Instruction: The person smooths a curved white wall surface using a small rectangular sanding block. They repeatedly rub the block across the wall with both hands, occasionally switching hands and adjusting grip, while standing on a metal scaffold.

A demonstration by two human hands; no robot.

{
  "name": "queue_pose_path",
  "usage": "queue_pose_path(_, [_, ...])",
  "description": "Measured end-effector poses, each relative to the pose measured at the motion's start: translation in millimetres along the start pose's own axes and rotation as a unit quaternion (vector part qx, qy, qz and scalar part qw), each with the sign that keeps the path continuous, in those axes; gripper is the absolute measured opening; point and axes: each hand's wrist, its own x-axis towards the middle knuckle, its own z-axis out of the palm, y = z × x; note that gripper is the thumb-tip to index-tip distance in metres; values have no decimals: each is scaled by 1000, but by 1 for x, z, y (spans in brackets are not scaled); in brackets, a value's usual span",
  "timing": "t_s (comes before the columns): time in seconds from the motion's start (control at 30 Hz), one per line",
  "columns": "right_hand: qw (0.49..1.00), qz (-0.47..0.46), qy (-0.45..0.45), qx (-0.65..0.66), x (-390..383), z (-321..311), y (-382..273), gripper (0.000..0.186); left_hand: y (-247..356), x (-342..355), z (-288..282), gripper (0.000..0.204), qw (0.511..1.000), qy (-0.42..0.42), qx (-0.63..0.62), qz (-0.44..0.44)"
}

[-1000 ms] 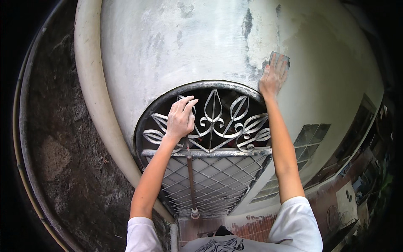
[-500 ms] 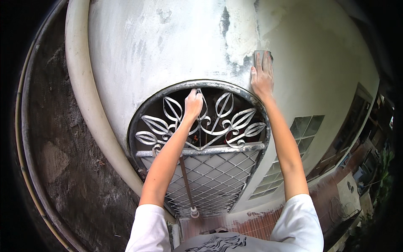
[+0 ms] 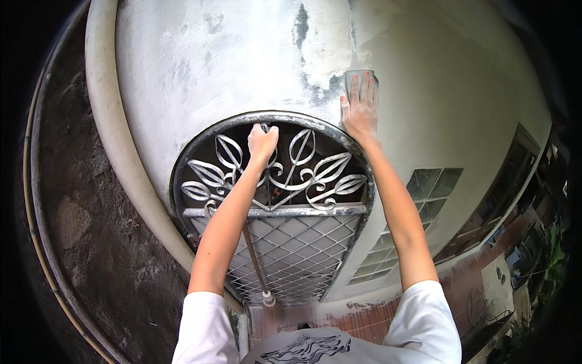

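My right hand [image 3: 362,112] lies against the white wall [image 3: 212,67], fingers stretched upward, pressing a small grey piece of sandpaper [image 3: 350,77] to the surface. Pale dust coats its fingers. Just left of it are a rough whitish filler patch [image 3: 324,57] and dark bare streaks. My left hand [image 3: 262,142] is closed around the top of a metal grille [image 3: 300,148] with leaf and scroll shapes, right under the arched frame [image 3: 285,115]. The bar inside that fist is mostly hidden.
Below the grille is a lattice gate panel [image 3: 285,249] with a brown pole [image 3: 254,261] in front. A thick pale pipe [image 3: 112,109] curves down the left beside a dark rough wall [image 3: 91,242]. Glass-block windows [image 3: 433,185] and a reddish tiled floor [image 3: 364,324] are at right.
The whole view has shifted, so wall, grille and hands sit further left in the picture. My right hand keeps about the same spot on the wall; my left stays on the grille.
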Motion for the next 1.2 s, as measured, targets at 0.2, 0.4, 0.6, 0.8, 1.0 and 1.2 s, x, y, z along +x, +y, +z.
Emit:
queue_pose_path(0.2, [999, -3, 2, 34, 13, 2, -33, 65, -4, 5, -16, 53, 996, -87, 32, -9])
queue_pose_path(0.4, [996, -59, 23, 58, 69, 14, -103, 64, -17, 6, -4, 53, 995, -74, 32, 52])
queue_pose_path(0.6, [981, -133, 44, 131, 136, 40, -219, 60, -37, 20, 5, 51, 990, -100, 83, 48])
queue_pose_path(0.8, [969, -224, 38, 98, 153, 72, -335, 59, -46, 4, 3, 46, 965, -34, 76, 250])
queue_pose_path(1.0, [932, -357, 2, 63, 120, 101, -405, 59, -27, -5, 1, 42, 991, -23, 87, 101])
queue_pose_path(1.2, [882, -454, -108, 70, 106, 109, -422, 55, -34, 1, -1, 41, 992, -51, -11, 113])
